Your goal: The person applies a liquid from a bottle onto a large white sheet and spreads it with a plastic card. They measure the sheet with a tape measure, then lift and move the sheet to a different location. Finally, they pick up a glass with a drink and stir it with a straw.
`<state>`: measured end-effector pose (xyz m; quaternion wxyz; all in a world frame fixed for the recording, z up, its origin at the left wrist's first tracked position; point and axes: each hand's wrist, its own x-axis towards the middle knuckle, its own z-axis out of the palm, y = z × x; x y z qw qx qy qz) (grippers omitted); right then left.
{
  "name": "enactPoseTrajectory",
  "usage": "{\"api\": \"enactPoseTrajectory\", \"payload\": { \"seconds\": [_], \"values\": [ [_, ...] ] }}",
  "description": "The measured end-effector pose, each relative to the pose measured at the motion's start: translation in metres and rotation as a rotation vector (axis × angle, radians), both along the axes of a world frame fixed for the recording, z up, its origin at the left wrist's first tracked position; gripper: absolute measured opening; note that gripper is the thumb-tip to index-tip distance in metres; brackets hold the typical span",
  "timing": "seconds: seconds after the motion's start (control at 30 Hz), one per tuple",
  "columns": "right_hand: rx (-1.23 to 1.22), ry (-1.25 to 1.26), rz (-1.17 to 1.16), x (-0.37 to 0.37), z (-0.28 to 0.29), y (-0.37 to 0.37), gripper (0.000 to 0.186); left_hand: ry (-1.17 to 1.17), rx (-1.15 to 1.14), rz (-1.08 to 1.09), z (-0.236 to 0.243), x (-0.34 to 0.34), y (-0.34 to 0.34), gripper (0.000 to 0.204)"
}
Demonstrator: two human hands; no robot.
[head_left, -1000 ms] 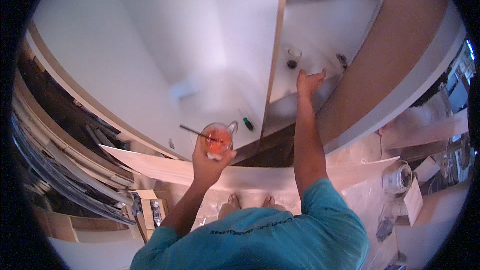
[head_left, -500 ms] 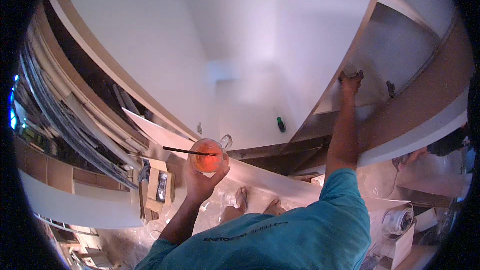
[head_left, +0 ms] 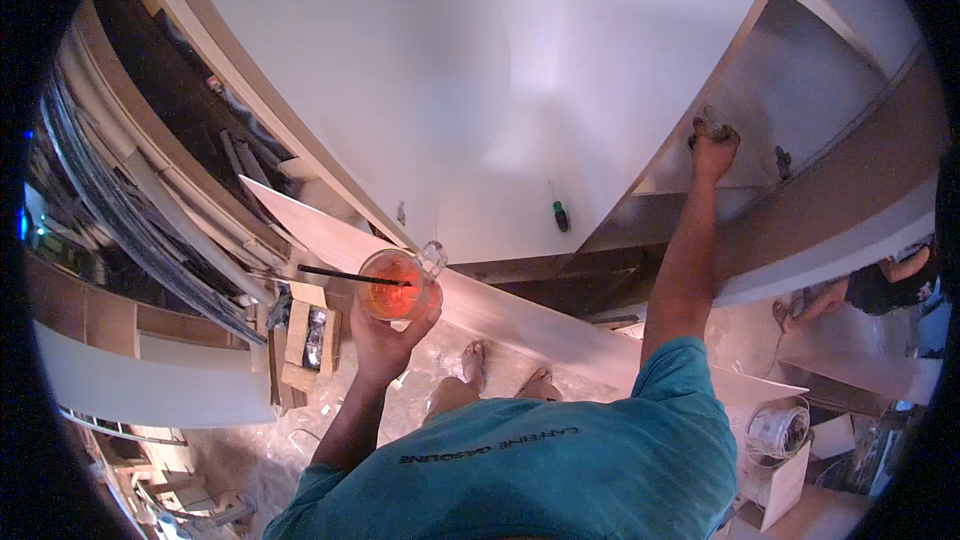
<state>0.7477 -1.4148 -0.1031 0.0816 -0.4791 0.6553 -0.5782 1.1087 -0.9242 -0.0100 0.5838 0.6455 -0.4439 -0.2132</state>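
My left hand [head_left: 385, 345] is closed round a clear glass mug [head_left: 400, 285] with a side handle. Orange-red drink is in it, and a black straw [head_left: 335, 272] leans out to the left. My right arm stretches far into the right-hand compartment of a white cabinet [head_left: 480, 50]. There my right hand [head_left: 714, 152] is closed on a small, clear, glass-like thing [head_left: 713, 122], too small and blurred to name. A screwdriver [head_left: 561, 216] with a green and black handle lies in the cabinet's middle compartment.
A pale board [head_left: 520, 335] runs across in front of my feet. Left of me are an opened carton [head_left: 310, 340] and long bundled strips [head_left: 140, 240]. A hinge [head_left: 783, 162] sits on the right panel. Another person's arm [head_left: 825, 302] and a wire coil [head_left: 780, 430] are at the right.
The mug in my left hand has shifted slightly left and up in the view. My right hand has turned a little and sits slightly higher, still closed. The whole view has moved somewhat.
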Motion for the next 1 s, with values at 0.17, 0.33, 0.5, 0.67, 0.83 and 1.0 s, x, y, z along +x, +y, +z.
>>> {"api": "enactPoseTrajectory", "payload": {
  "seconds": [0.17,0.33,0.5,0.67,0.83,1.0],
  "values": [
    [-0.121,0.068,-0.037,0.002,0.044,0.066,0.069,0.008,-0.046,-0.015,0.002,0.01,0.014,0.072],
    [-0.117,-0.078,0.289,0.044,0.09,0.197,0.056,-0.272,0.035,-0.016,0.013,0.028,0.041,0.068],
    [-0.165,-0.159,0.693,0.085,0.097,0.313,0.061,-0.022,-0.091,0.014,0.032,0.027,0.075,0.072],
    [-0.07,-0.191,1.199,0.136,0.064,0.394,0.064,-0.123,-0.088,0.169,0.023,0.014,0.152,0.076],
    [0.087,-0.153,1.551,0.164,0.035,0.484,0.067,-0.088,-0.131,0.422,0.013,-0.033,0.259,0.081],
    [0.133,-0.131,1.777,0.183,0.003,0.578,0.069,-0.224,-0.118,0.655,0.021,-0.067,0.361,0.084]
  ]
}}
